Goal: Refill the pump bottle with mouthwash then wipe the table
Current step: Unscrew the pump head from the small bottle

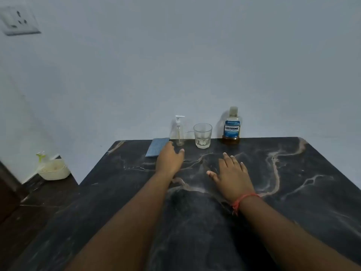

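Pump bottle (179,132): upright at table's (293,192) far edge, between blue cloth (157,147) and glass (202,135); mouthwash (231,126) beyond glass, capped, all lined up within reach; left hand (169,158) nearing bottle, fingers relaxed, empty; right hand (232,173) flat on table, holding nothing.

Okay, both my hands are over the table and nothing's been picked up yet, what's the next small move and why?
Probably reach the left hand a little farther and take hold of the pump bottle. It looks nearly empty, its pump is on, and that hand is already close to it. The right hand lies flat and free, and the mouthwash bottle is capped.
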Action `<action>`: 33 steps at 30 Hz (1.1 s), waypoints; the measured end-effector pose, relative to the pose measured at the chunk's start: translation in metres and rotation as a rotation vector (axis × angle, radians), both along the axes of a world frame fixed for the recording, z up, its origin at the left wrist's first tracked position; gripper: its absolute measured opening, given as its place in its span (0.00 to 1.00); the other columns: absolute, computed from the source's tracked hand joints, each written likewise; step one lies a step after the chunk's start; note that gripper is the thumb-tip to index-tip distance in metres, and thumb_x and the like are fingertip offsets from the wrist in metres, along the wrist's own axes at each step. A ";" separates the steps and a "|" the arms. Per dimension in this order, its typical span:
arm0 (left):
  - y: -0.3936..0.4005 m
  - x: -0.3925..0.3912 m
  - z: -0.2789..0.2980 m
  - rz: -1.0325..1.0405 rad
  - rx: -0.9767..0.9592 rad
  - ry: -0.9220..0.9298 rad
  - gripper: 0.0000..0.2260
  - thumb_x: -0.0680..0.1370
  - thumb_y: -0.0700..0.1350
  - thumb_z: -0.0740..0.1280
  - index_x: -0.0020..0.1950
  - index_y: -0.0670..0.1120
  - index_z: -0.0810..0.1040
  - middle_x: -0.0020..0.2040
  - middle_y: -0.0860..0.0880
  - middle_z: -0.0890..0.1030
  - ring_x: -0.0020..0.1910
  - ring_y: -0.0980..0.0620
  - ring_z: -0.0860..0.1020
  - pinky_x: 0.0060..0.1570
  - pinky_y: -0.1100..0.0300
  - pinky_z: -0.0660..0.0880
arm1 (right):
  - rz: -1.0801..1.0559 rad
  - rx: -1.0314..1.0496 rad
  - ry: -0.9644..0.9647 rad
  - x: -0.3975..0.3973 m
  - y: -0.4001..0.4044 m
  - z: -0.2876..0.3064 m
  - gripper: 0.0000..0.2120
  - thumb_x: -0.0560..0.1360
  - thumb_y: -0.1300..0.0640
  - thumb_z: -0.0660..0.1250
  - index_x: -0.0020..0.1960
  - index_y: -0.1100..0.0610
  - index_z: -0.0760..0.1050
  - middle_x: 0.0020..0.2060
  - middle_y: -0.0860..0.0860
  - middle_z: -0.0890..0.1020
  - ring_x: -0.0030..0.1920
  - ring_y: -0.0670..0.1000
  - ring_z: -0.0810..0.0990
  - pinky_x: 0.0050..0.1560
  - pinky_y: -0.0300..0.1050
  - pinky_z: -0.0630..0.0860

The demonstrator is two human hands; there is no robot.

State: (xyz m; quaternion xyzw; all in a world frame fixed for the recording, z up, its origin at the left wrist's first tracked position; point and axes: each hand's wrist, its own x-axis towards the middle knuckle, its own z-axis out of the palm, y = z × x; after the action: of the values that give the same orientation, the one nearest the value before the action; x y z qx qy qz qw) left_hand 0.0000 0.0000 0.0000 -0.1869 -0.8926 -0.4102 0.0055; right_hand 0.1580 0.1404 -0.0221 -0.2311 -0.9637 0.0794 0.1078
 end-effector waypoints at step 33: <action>-0.031 0.040 -0.049 -0.097 0.302 -0.079 0.14 0.77 0.46 0.74 0.59 0.58 0.75 0.51 0.57 0.83 0.50 0.59 0.82 0.52 0.55 0.81 | 0.115 -0.032 0.167 0.013 -0.012 -0.019 0.22 0.78 0.40 0.58 0.64 0.53 0.71 0.60 0.51 0.78 0.64 0.52 0.72 0.66 0.48 0.70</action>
State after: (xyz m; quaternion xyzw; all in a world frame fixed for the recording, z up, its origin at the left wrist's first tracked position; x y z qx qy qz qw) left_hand 0.0403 -0.0309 -0.0492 -0.2108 -0.8101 -0.5467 -0.0213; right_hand 0.1713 0.1279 -0.0413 -0.1699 -0.9616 0.1197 0.1795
